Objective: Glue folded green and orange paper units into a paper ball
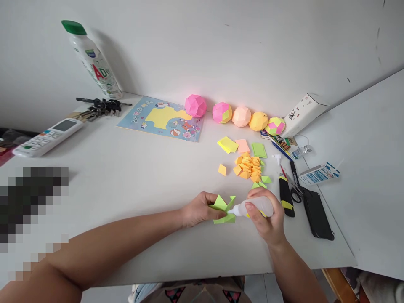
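Near the front edge of the table, my left hand (202, 209) is closed on a folded green paper piece (221, 203) with several pointed flaps. My right hand (268, 221) wraps round a white glue bottle (260, 206), tilted nearly flat with its nozzle pointing left. The nozzle tip is at the green paper; whether it touches cannot be made out. Just beyond my right hand lie small folded green pieces (265, 179) and a heap of folded orange paper pieces (248, 166). One orange piece (222, 169) lies apart to the left.
Behind are yellow sheets (227, 144), green sheets (259, 150) and a row of paper balls, one pink (195, 105). At right lie a cutter (285, 195), scissors (296, 195) and a black case (318, 215). A remote (49, 136) and a tall bottle (94, 63) are at left.
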The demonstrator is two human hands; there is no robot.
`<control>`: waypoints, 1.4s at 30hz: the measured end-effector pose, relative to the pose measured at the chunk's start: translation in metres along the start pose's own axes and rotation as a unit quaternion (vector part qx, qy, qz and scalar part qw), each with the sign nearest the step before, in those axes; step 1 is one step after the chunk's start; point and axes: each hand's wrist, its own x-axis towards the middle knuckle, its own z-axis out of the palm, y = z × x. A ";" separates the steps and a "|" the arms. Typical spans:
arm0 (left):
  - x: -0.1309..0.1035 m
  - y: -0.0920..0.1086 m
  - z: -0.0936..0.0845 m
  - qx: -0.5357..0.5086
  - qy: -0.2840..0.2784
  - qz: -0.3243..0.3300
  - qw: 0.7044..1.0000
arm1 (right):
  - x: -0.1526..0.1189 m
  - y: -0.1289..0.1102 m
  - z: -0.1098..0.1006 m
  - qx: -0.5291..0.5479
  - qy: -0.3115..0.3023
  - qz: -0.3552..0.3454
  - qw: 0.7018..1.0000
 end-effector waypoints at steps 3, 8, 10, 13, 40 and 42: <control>0.000 0.000 0.000 0.001 0.001 -0.002 1.000 | 0.000 -0.001 -0.001 -0.005 -0.001 0.001 1.000; -0.001 0.000 0.000 0.001 0.004 -0.002 1.000 | -0.001 -0.001 -0.003 -0.010 0.001 -0.001 1.000; -0.001 0.000 0.001 -0.001 0.001 0.000 1.000 | -0.001 -0.001 -0.002 -0.011 0.001 -0.002 1.000; -0.001 0.001 0.001 -0.001 -0.001 0.002 1.000 | -0.001 -0.002 0.000 -0.011 0.001 -0.007 1.000; -0.001 0.001 -0.001 0.000 -0.007 0.000 1.000 | 0.001 -0.002 -0.001 -0.023 0.010 0.004 1.000; 0.000 0.001 -0.001 0.003 -0.007 0.000 1.000 | 0.001 -0.002 0.000 -0.017 0.006 0.012 1.000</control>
